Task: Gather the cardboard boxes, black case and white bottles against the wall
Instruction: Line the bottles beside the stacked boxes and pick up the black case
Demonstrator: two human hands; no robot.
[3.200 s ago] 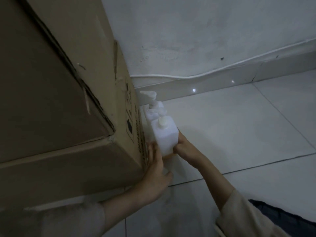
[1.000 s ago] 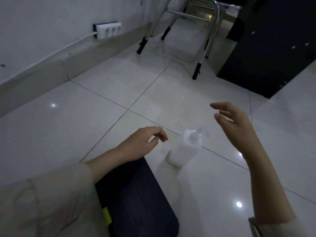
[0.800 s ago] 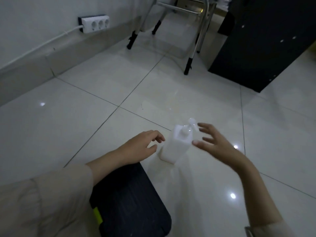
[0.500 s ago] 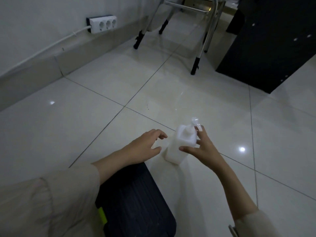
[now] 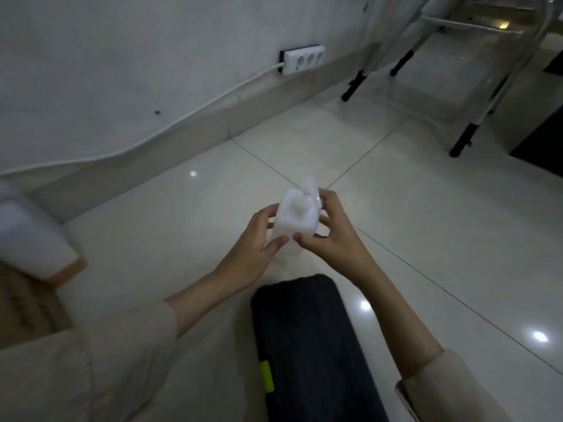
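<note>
A white pump bottle [image 5: 295, 217] is held upright above the tiled floor, gripped from both sides. My left hand [image 5: 254, 249] clasps its left face and my right hand [image 5: 332, 236] clasps its right face and front. Below my hands lies the black case [image 5: 307, 345] with a yellow-green latch. At the far left another white bottle [image 5: 29, 239] stands blurred beside a cardboard box [image 5: 27, 306], close to the wall [image 5: 122, 56].
A white power strip [image 5: 302, 59] with its cable sits on the wall above the baseboard. Metal chair legs [image 5: 463, 141] stand at the upper right, with a dark cabinet edge [image 5: 539, 147] beyond.
My right hand closed on the bottle, my left hand joined it, and the bottle rose off the floor. The view swung left toward the wall, box and other bottle.
</note>
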